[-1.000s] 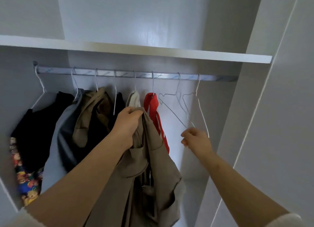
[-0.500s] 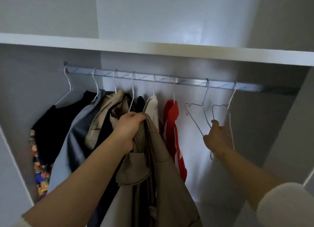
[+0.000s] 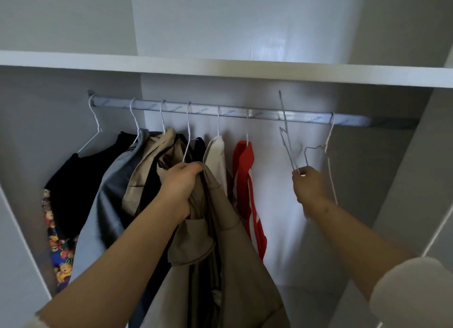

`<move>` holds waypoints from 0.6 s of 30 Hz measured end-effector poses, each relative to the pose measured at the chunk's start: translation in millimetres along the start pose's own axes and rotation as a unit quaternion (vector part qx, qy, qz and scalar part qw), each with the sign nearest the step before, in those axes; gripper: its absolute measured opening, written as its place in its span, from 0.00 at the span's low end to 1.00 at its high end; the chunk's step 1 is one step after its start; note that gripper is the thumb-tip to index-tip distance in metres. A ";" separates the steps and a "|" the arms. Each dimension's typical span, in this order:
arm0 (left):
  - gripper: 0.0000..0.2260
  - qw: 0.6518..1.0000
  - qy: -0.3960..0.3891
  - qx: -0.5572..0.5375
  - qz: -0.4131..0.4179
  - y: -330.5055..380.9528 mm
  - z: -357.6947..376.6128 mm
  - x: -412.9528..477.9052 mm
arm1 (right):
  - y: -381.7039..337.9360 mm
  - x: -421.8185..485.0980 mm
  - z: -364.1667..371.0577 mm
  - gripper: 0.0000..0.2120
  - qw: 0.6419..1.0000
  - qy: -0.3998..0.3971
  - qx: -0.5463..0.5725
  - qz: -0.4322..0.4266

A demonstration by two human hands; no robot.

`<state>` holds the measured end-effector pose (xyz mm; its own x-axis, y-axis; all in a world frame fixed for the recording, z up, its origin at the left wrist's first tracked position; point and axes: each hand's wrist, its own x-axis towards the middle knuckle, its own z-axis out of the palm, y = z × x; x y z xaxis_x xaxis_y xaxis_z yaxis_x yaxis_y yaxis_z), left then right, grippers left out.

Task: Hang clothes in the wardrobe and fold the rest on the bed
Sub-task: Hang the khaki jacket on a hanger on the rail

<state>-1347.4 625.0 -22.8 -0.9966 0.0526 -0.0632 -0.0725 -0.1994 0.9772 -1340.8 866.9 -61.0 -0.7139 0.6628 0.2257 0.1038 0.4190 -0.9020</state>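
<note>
Beige jacket (image 3: pixel 228 259) hung bunched in the curled fingers of the left hand (image 3: pixel 180 188), before the hung clothes (image 3: pixel 147 170) at mid-rail (image 3: pixel 245 113). Fingertips of the right hand (image 3: pixel 310 188) pinched a tilted wire hanger (image 3: pixel 285 141), its hook above the rail's right part.

Pale grey wardrobe (image 3: pixel 272 219), white shelf (image 3: pixel 220 69)
</note>
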 end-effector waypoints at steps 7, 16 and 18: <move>0.05 0.999 -0.039 -0.015 -0.026 -14.0 -20.9 -16.2 | 11.7 -78.7 -12.0 0.05 1.000 0.015 -0.007 0.007; 0.05 0.995 -0.090 0.012 -0.043 -36.5 -68.9 -56.2 | 33.4 -217.6 -15.6 0.16 0.993 0.060 0.065 0.080; 0.06 0.992 -0.117 0.041 -0.028 -39.7 -75.7 -69.1 | 39.6 -246.0 -19.0 0.17 0.990 0.086 0.087 0.077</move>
<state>-1278.6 555.3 -72.5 -0.9542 0.2891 -0.0774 -0.1135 -0.1101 0.9874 -1147.9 732.2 -145.3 -0.5694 0.8124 0.1255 0.0717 0.2011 -0.9769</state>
